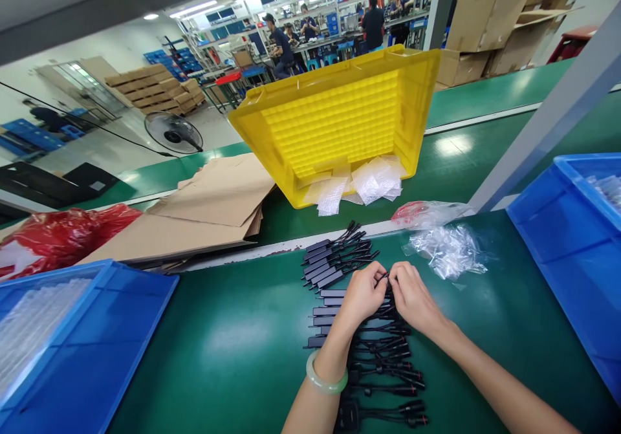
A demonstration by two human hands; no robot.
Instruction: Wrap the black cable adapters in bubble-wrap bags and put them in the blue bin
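Green bench (233, 330); black cable (383, 277) between left fingers (376, 269) and right fingers (398, 270)

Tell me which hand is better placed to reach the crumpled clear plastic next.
Likely the right hand: it's nearer the crumpled clear plastic, with the left hand farther away.

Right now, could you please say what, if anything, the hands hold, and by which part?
The left hand apparently pinches a black cable; which part, or whether the right hand grips it, is unclear.
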